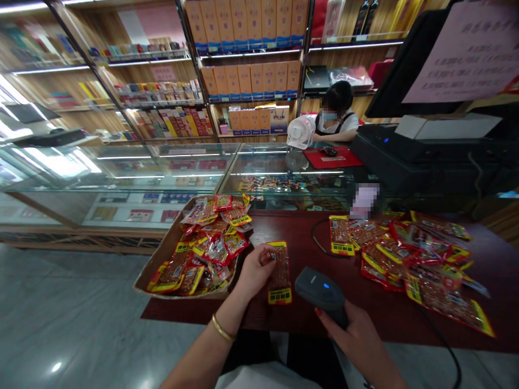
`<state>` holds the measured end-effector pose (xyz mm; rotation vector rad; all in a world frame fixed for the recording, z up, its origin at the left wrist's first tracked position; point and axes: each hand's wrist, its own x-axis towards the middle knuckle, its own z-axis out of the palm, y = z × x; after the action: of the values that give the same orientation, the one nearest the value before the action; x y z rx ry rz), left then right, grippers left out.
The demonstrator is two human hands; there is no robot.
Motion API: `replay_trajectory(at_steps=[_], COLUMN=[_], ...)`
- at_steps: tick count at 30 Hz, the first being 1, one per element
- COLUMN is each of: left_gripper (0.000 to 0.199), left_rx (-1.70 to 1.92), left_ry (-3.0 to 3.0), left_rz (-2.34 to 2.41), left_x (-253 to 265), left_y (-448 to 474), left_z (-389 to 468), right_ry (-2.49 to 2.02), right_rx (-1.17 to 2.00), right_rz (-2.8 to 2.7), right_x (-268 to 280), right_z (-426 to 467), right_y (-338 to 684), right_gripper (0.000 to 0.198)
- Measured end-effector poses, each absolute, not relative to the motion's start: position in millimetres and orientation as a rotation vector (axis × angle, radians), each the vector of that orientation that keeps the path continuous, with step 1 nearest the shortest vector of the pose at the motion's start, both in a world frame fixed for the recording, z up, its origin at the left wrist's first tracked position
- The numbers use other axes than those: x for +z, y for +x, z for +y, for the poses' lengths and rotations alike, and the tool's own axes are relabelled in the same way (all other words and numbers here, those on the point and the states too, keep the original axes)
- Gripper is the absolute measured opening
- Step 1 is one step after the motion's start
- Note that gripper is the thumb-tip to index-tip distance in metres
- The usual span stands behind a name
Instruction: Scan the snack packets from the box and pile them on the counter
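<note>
My left hand (256, 270) pinches the left edge of a snack packet (280, 278), red and yellow with a clear window showing brown contents, over the dark red counter. A black barcode scanner (320, 292) with a lit blue light is gripped in my right hand (357, 335), its head tilted toward that packet. To the left, an open cardboard box (148, 275) holds many similar packets (214, 243). On the right lies a loose pile of the same packets (405, 254). The fingertips of my left hand are partly hidden behind the thumb side.
Behind the counter (300, 232) stand glass display cases (162, 167). A co-worker (338, 116) sits beyond them beside a clear plastic jar (300, 131). A monitor (397, 65) rises at the right. The scanner's cable (441, 335) runs along the counter's front right.
</note>
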<state>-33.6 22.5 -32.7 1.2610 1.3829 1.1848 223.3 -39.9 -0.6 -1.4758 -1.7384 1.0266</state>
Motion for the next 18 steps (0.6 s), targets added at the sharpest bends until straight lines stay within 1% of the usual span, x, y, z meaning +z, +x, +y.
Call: replay_trajectory(at_steps=[1, 2, 3, 6, 9, 14, 18], left_gripper=[0.033, 0.033, 0.039, 0.068, 0.083, 0.091, 0.094], left_rx=[1.144, 1.092, 1.039, 0.944, 0.867, 0.658, 0.631], left_ry=[1.282, 1.315, 1.353, 1.485, 1.638, 1.762, 1.681], left_rz=[1.39, 1.398, 1.396, 1.327, 1.228, 1.185, 1.195], left_x=[-29, -26, -22, -13, -4, 7, 2], left_y=[-34, -35, -35, -36, -39, -43, -42], left_z=[23, 24, 24, 23, 24, 27, 27], right_ry=[-1.464, -1.457, -1.453, -1.433, -1.404, -1.406, -1.433], right_rx=[1.026, 1.027, 1.026, 0.991, 1.003, 1.01, 1.007], right_rz=[-1.751, -1.762, -1.771, -1.798, -1.806, -1.825, -1.831], right_x=[1, 1, 2, 2, 2, 1, -3], right_z=[-40, -39, -39, -36, -35, -36, -38], right_y=[224, 225, 227, 229, 229, 230, 233], right_gripper=[0.029, 0.029, 0.028, 0.027, 0.029, 0.027, 0.027])
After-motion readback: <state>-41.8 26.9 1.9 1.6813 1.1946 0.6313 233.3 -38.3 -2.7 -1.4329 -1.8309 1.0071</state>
